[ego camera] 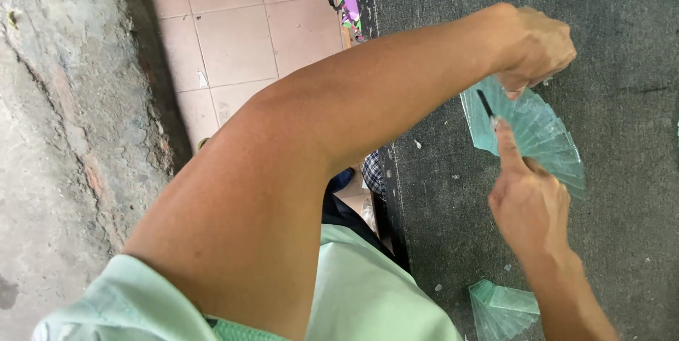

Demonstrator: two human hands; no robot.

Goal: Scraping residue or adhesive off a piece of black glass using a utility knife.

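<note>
Several thin greenish glass strips [537, 132], fanned out like cards, rest on the dark grey bench [629, 100]; my left hand [537, 44], fingers clamped on the top of the fan, pins it, while my right hand [527, 203] has its forefinger stretched onto a strip and the rest curled. I judge I am sorting or counting them, which wants a light, careful touch on sharp edges; a second glass stack [502, 309] lies nearer me, and a tiled floor [233, 30] and rough concrete wall [64, 136] lie leftward.

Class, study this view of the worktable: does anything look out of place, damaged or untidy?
Small pale chips lie scattered on the dark grey table, near the fanned glass pieces held by the left hand and touched by the right hand. Nothing looks broken; more glass pieces lie below.
</note>
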